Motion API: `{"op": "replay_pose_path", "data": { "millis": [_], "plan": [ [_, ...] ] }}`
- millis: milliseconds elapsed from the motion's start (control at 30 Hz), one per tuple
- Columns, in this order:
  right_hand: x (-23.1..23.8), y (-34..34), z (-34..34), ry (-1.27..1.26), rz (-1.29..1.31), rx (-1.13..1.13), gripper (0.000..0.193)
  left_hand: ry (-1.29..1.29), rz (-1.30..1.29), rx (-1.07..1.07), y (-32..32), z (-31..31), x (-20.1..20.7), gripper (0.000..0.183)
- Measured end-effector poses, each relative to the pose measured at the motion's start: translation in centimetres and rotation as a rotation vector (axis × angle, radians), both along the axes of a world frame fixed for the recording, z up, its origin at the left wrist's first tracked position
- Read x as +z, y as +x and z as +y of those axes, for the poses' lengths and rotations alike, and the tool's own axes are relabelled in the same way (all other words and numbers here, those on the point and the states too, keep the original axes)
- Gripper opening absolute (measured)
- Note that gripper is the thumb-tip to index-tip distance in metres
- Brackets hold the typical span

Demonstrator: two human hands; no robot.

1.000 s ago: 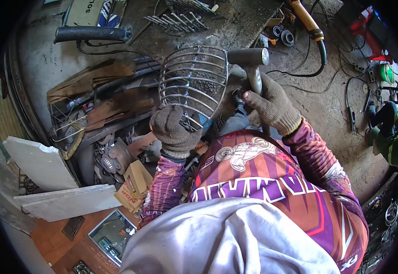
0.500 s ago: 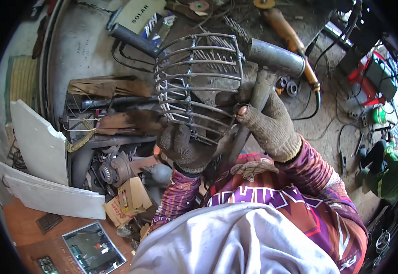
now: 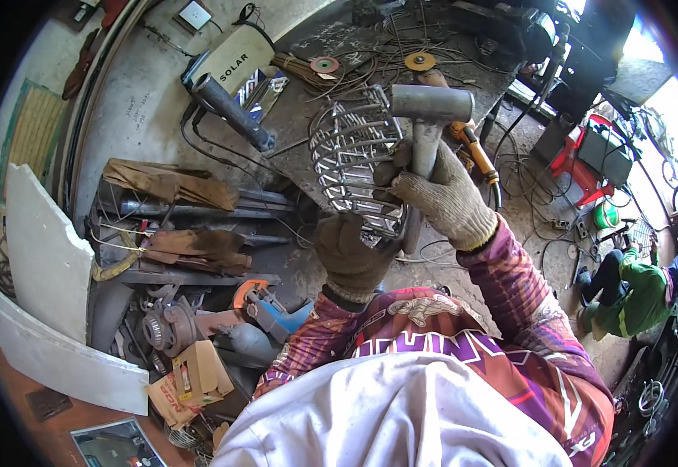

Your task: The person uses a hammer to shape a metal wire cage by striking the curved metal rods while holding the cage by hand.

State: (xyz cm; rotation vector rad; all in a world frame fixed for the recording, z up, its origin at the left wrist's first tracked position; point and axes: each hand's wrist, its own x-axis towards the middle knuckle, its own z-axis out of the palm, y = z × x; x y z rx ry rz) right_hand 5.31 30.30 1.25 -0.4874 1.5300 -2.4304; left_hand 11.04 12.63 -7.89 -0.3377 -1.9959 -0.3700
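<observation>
left gloved hand (image 3: 350, 253) gripping domed silver wire cage (image 3: 354, 159) | right gloved hand (image 3: 444, 198) clamped around grey steel hammer (image 3: 426, 124) | cream rectangular box (image 3: 234, 54) on workbench (image 3: 308, 117)

The person wears knitted work gloves on both hands: a dark, grimy brown-grey one on the left hand (image 3: 352, 253), a lighter beige one on the right hand (image 3: 442, 198). The long sleeves are patterned purple, maroon and orange, with large pale lettering across the chest and a white cloth covering the head.
</observation>
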Motion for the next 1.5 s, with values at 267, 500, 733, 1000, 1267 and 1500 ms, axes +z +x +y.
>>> {"op": "replay_pose_path", "data": {
  "millis": [267, 500, 733, 1000, 1267, 1500],
  "plan": [
    [-1.7, -1.1, 1.2, 0.354, 0.09, 0.175, 0.032, -0.036, -0.141, -0.285, 1.0, -7.0, 4.5, 0.046],
    [1.2, -1.6, -2.1, 0.434, 0.133, 0.283, 0.033, 0.472, -0.874, -0.761, -8.4, -11.8, 9.9, 0.048],
    [0.2, -1.4, -2.6, 0.733, 0.284, -0.387, 0.04, 0.723, -1.056, -0.67, -10.2, -14.0, 7.4, 0.034],
    [-0.1, 4.0, -5.6, 0.834, 0.116, -0.717, 0.033, 0.635, -0.911, -0.636, -11.0, -14.6, 6.6, 0.037],
    [2.3, 5.4, -6.1, 1.08, 0.31, -0.535, 0.04, 0.626, -0.99, -0.605, -11.0, -12.9, 7.1, 0.037],
    [1.9, 3.8, -4.4, 1.169, 0.396, -0.518, 0.037, 0.653, -0.894, -0.569, -11.6, -11.2, 8.3, 0.033]
  ]
}}
